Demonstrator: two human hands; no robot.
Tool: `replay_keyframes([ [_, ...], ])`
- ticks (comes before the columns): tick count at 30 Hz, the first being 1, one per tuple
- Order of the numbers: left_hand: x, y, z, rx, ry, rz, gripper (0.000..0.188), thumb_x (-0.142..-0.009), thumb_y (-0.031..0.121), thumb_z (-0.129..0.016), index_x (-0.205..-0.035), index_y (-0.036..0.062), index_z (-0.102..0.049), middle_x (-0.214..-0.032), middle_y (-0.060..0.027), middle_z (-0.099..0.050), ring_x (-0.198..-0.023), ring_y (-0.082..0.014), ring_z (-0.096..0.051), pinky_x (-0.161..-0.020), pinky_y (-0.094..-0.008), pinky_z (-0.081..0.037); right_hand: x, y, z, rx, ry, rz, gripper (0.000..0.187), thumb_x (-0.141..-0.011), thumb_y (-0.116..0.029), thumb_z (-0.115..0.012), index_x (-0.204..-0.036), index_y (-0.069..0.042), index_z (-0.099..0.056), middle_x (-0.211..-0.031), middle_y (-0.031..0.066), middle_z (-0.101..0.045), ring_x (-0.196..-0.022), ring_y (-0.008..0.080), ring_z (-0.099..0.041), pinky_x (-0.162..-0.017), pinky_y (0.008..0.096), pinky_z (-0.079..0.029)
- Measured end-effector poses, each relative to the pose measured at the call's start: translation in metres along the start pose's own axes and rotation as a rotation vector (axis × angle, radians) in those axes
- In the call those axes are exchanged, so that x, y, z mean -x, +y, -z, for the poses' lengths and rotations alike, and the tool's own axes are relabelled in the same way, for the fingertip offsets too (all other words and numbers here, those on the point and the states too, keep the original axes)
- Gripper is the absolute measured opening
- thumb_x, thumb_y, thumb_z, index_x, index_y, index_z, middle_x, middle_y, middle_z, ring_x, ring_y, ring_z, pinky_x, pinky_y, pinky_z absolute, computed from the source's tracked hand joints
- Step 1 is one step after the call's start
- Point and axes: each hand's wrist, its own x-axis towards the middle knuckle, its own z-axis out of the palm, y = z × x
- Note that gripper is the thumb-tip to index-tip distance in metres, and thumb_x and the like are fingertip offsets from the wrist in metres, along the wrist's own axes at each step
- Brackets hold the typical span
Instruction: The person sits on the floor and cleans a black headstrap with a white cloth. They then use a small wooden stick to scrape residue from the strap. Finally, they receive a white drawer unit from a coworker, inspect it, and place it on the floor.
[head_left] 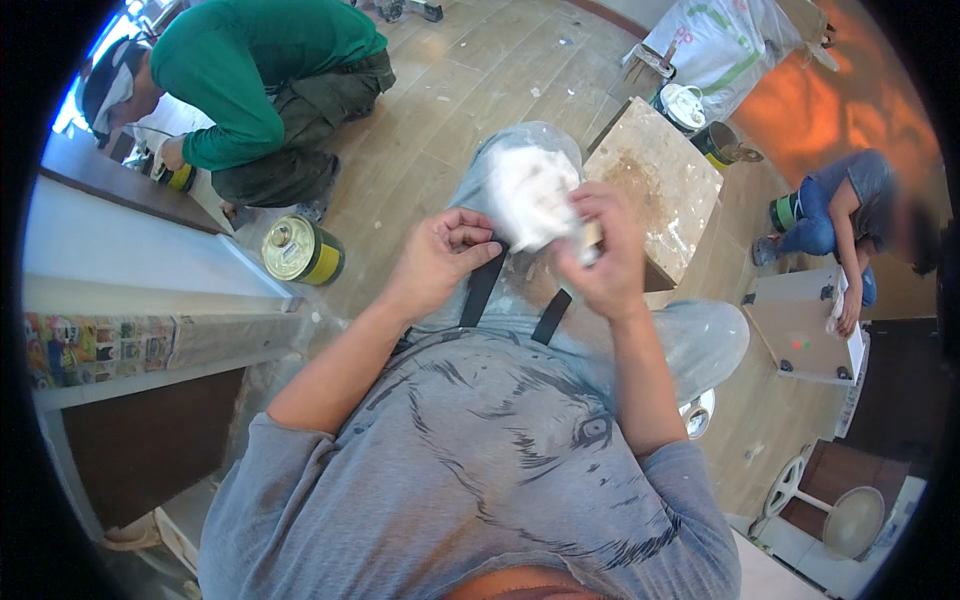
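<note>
Two hands meet above my knee: right hand (pixel 608 262) grips the white wad (pixel 533 195), which spreads up-left of it; left hand (pixel 442 262), fingers curled and holding nothing, lies just left.

A: What's underfoot?
B: A light plank floor (pixel 470 90), dusty, with daylight falling from the far left.
A: And around it?
B: A white panel (pixel 130 250) on the left with a dark brown board (pixel 140 450) nearer. A stained board (pixel 655 185) lies far, an orange wall (pixel 850 110) far right, and a white sack (pixel 725 45) beside it.
</note>
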Motion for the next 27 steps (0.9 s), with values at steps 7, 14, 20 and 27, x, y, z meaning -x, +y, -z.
replay_keyframes([
  [7,0.004,0.018,-0.005,0.024,-0.088,-0.026,0.039,-0.093,0.0,-0.072,-0.131,-0.0031,-0.064,-0.128,-0.0073,-0.071,-0.115,-0.0134,-0.067,-0.101,-0.0309,-0.052,0.018,-0.021,-0.028,0.022,-0.325,0.025,0.054,-0.071,-0.005,-0.08,-0.123,-0.02,-0.074,-0.095,0.0084,-0.06,-0.091,0.0284,-0.065,-0.081,0.0385,-0.055],
  [14,0.001,0.019,-0.006,0.119,-0.147,0.013,0.04,-0.095,0.002,-0.073,-0.133,-0.0048,-0.062,-0.125,-0.0092,-0.072,-0.115,-0.013,-0.067,-0.101,-0.0292,-0.052,0.024,-0.008,-0.019,0.122,-0.24,0.088,0.046,-0.069,-0.008,-0.08,-0.113,-0.021,-0.079,-0.095,0.0062,-0.061,-0.083,0.0262,-0.065,-0.076,0.0396,-0.055],
  [20,-0.001,0.02,0.0,0.139,-0.18,0.028,0.037,-0.095,0.0,-0.07,-0.131,-0.0042,-0.063,-0.122,-0.008,-0.073,-0.113,-0.0135,-0.068,-0.102,-0.0302,-0.052,0.022,-0.003,-0.024,0.239,-0.177,0.102,0.041,-0.07,-0.017,-0.081,-0.11,-0.024,-0.08,-0.097,0.0037,-0.062,-0.079,0.0228,-0.062,-0.072,0.0365,-0.049],
  [27,0.001,0.019,0.003,0.051,-0.172,0.047,0.034,-0.095,0.0,-0.07,-0.128,-0.002,-0.066,-0.114,-0.0049,-0.074,-0.105,-0.0101,-0.067,-0.097,-0.0265,-0.051,0.016,0.003,-0.015,0.348,-0.11,0.057,0.036,-0.072,-0.011,-0.077,-0.106,-0.021,-0.082,-0.097,0.0066,-0.062,-0.083,0.0254,-0.065,-0.069,0.0366,-0.051],
])
